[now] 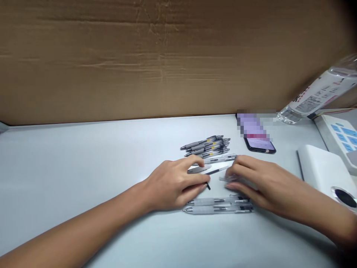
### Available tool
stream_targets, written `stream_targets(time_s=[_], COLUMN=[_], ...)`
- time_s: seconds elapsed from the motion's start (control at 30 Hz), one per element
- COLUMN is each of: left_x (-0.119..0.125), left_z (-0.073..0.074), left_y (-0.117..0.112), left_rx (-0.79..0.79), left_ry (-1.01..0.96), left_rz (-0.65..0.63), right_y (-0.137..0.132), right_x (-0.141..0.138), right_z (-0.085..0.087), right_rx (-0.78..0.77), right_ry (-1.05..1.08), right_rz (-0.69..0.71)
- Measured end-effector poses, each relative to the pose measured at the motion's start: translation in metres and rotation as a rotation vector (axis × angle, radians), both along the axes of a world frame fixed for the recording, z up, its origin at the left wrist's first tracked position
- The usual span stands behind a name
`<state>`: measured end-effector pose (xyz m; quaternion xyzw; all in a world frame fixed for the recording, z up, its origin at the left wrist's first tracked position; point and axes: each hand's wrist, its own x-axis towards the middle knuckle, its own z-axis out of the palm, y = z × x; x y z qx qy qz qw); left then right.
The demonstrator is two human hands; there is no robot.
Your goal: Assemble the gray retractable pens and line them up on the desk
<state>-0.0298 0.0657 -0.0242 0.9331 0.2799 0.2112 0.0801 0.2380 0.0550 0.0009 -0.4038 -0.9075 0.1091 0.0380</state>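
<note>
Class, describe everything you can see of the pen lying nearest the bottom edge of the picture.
The pen is slim, with a metallic-looking tip, a frosted grip and a clear, plastic-looking barrel with dark parts toward its right end. It lies flat on the white tabletop, tip pointing left, alongside a similar pen. Its right end is near the right hand; whether they touch is unclear. Any print is too small to read.
</note>
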Motion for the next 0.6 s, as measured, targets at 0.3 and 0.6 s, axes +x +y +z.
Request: stream_targets(time_s=[0.3, 0.6], left_x=[0.004, 0.012], left_z=[-0.001, 0.001], left_y=[-0.002, -0.008], left_rx=[-0.026, 0.052], left_ry=[-0.136, -0.199], left_rz=[0.057, -0.017], right_y=[-0.003, -0.011], right_x=[-0.022, -0.03], right_z=[-0.008, -0.005], right_rx=[0.011, -0.041], right_ry=[0.09, 0.347], right_rz=[0.065, 0.097])
